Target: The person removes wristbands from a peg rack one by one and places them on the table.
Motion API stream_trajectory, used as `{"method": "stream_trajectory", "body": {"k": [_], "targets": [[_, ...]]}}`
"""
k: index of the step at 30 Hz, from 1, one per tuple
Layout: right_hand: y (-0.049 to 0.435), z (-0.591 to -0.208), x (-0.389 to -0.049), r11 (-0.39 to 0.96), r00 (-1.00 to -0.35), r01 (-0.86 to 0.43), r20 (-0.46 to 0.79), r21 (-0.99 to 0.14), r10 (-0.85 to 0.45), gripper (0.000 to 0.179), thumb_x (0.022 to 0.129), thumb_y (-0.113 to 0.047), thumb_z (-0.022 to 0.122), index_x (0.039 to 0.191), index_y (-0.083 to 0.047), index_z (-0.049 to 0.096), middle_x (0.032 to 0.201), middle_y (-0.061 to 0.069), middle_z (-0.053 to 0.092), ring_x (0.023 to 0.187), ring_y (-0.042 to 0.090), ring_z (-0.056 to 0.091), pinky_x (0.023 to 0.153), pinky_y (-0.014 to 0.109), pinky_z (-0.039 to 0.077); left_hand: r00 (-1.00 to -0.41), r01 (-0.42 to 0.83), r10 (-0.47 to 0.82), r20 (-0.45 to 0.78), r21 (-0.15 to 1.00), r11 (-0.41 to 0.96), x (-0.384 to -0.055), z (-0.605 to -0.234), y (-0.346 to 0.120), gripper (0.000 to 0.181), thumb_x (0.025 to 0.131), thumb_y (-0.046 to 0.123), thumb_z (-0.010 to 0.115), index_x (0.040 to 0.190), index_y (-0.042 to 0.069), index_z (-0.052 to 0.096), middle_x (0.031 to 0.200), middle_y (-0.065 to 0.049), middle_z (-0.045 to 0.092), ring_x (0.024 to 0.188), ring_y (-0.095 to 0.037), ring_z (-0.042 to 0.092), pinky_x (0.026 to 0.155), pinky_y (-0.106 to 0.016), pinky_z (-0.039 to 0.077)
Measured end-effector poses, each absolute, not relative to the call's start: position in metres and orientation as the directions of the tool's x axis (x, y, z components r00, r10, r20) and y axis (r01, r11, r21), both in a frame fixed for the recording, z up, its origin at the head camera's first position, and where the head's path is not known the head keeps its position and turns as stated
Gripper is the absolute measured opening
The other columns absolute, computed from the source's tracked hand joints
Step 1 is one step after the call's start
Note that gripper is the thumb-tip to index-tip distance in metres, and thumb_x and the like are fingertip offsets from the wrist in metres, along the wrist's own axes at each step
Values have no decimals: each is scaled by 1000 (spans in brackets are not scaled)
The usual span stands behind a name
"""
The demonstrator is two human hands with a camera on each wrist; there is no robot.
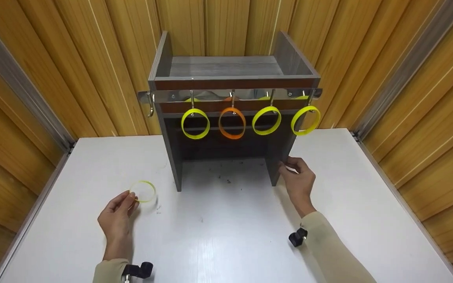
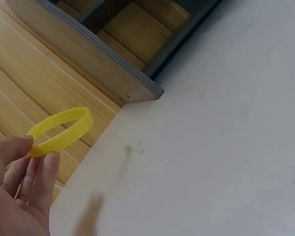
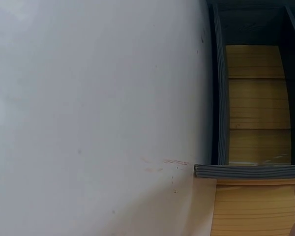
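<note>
Between thumb and fingertips, my left hand (image 1: 117,218) pinches a yellow silicone wristband (image 2: 71,140) above the table, left of the grey wooden shelf (image 1: 172,151). My right hand (image 1: 299,184) touches the shelf's right side panel near its front edge. Part of that contact is hidden, and the right wrist view shows only a sliver of the hand. Along the shelf's metal hook rail (image 1: 210,95) hang several bands: a yellow band (image 1: 196,136), an orange band (image 1: 232,136), and two more yellow ones to the right. The leftmost hook (image 1: 150,106) carries no band.
The shelf stands on a white table (image 1: 210,243) with small dark marks on it. Wood-look walls (image 1: 226,27) enclose the back and both sides. Each forearm wears a black camera mount, such as the right mount (image 1: 298,237).
</note>
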State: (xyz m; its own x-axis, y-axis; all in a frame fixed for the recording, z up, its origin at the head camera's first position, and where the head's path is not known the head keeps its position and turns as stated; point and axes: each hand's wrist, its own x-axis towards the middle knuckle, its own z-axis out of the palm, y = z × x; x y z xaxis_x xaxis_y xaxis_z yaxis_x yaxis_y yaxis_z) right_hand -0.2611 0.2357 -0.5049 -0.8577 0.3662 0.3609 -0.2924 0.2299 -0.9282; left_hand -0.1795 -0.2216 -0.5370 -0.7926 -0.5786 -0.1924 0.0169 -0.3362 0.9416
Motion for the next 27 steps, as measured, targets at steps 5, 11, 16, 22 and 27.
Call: {"method": "stream_trajectory", "body": {"k": [5,11,16,22,27], "targets": [[237,-505,-262,234,-855,-294,364,-927,370,14,90,3,80,103,3,74,103,13,74,95,16,73,82,23,64,-802,-41,-556,-218,949,-313,-184,-544,-221,39,96,4,79,130,-11,65,97,2,75,87,-10,76,88,-25,63],[234,-504,-262,262,-855,-269,355,-927,377,16,90,6,79,106,6,73,107,17,73,98,15,72,86,22,62,-818,-97,-528,-229,959,-265,-193,-551,-218,41,97,5,79,132,-10,64,101,3,73,89,-8,75,92,-25,62],[225,-489,-252,249,-860,-263,344,-932,377,17,91,10,76,106,11,71,108,22,72,96,11,71,87,21,62,-827,-98,-520,-215,965,-243,-204,-554,-214,40,96,4,80,130,-11,66,98,0,75,87,-9,75,88,-25,63],[221,-480,-246,247,-857,-265,345,-932,383,16,91,8,76,106,11,71,107,22,73,92,2,69,85,18,62,-833,-95,-519,-193,973,-210,-206,-558,-211,36,95,1,78,127,-12,67,95,-4,75,85,-12,76,84,-25,64],[221,-482,-248,258,-845,-274,360,-927,395,16,90,10,76,105,11,72,105,22,74,90,2,70,83,19,62,-836,-107,-523,-168,984,-144,-203,-559,-209,33,95,2,79,124,-11,70,102,-9,73,87,-10,74,86,-25,64]]}}
